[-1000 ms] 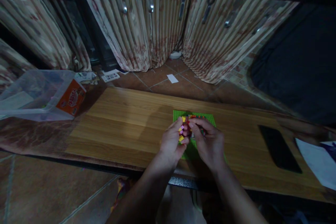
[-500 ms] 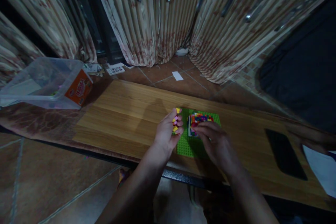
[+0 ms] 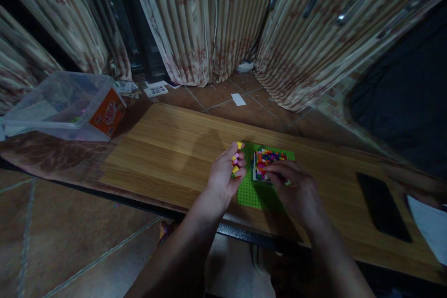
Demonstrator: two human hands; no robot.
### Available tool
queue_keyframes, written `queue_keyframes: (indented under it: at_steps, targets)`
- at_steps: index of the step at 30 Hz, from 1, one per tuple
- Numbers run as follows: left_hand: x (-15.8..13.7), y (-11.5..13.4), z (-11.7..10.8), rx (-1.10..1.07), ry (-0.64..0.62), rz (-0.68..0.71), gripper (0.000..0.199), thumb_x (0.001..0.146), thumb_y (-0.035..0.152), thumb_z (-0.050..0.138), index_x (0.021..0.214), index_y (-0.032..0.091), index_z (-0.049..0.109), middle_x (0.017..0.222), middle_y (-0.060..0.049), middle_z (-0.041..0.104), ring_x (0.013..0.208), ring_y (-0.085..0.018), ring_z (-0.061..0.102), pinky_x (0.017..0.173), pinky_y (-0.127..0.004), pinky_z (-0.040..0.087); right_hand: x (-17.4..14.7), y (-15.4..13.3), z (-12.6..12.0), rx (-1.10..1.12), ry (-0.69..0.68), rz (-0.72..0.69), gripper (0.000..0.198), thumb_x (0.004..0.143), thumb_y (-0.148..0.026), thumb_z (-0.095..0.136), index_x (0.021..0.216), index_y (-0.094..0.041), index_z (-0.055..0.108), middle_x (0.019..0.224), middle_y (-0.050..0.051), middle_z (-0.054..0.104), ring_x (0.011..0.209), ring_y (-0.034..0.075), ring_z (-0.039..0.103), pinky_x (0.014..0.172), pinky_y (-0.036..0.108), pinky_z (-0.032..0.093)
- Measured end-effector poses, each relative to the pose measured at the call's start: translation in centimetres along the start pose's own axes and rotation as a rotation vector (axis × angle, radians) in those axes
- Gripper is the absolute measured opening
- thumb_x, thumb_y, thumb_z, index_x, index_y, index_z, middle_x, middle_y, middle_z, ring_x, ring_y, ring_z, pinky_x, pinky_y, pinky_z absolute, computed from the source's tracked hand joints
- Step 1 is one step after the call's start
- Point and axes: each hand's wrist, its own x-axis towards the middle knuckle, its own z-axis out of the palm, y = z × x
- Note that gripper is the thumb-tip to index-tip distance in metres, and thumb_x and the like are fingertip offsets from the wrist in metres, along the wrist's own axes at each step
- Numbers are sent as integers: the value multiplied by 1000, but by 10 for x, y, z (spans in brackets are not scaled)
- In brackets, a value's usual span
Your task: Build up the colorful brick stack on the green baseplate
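Observation:
My left hand (image 3: pixel 223 172) is closed around several small building bricks (image 3: pixel 235 169), yellow and pink ones showing along the fingers. It hovers by the left edge of a green studded baseplate (image 3: pixel 249 195). On that plate stands a low block of many-coloured bricks (image 3: pixel 260 156) with a white lower edge. My right hand (image 3: pixel 295 184) reaches over the block from the right, its fingertips pinched at the block's top by a pink-red brick (image 3: pixel 262 168). A small yellow-green piece (image 3: pixel 287 182) shows between the right hand's fingers. The hand covers the block's front right part.
The plate lies on a long wooden tabletop (image 3: pixel 167 149). A black phone-like slab (image 3: pixel 382 207) and white paper (image 3: pixel 428 223) lie to the right. At the far left stands a clear plastic bin (image 3: pixel 70 125) with an orange label. Curtains (image 3: pixel 209 23) hang behind.
My right fingertips have come down onto the block with the pink-red brick, and the yellow-green piece now shows in that hand. The left hand keeps its bricks; the view has shifted slightly.

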Motion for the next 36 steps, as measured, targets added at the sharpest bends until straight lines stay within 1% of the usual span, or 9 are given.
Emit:
queue_keyframes:
  at_steps: [5,10,14,19,27,30,33,36]
  targets:
    - [-1,0,1,-1,1,3,18,82,29,62,84,13,54,62,5,41,43,0,36,33,-10,20,1,1,1,12,120,107,14,84,-30,57,85,-22,69,88,4,67,83,19,61,76,35,48]
    - [0,-1,2,4,18,-9,16,85,28,59,85,13,55,60,6,40,41,0,34,32,-10,20,2,-1,9,70,112,188,12,81,-30,60,82,-22,69,89,4,67,83,20,61,76,36,48]
    - [0,-1,2,4,26,-11,14,86,27,57,86,12,55,59,5,40,42,0,35,32,-10,19,1,0,11,70,122,194,12,79,-30,62,78,-22,70,91,5,67,86,21,61,79,37,48]
    - [-1,-1,2,13,32,-15,16,84,28,60,86,13,56,59,6,41,41,0,34,33,-10,20,1,3,12,96,118,189,12,78,-30,63,75,-22,71,88,5,67,84,21,62,77,37,49]
    - [0,-4,0,44,17,-30,20,82,31,63,82,12,55,60,6,40,42,1,34,32,-10,19,4,2,11,73,93,169,11,78,-27,61,74,-22,70,83,4,66,80,20,62,75,37,48]
    - [0,-4,1,56,20,-31,20,82,30,63,81,12,54,60,6,40,42,0,34,32,-10,20,4,3,10,84,88,171,10,78,-26,61,75,-22,70,85,4,66,80,20,62,75,36,48]
    - [-1,-5,2,67,16,-27,20,81,30,64,81,12,54,61,6,40,42,0,35,33,-10,21,4,4,11,144,134,208,12,79,-29,62,76,-21,70,86,4,67,80,19,62,72,34,48]
    - [-2,-8,3,95,6,-58,20,82,30,63,82,12,55,62,5,42,43,0,36,33,-10,20,5,-1,11,221,203,253,16,82,-33,59,83,-21,69,87,4,67,79,18,62,69,32,49]
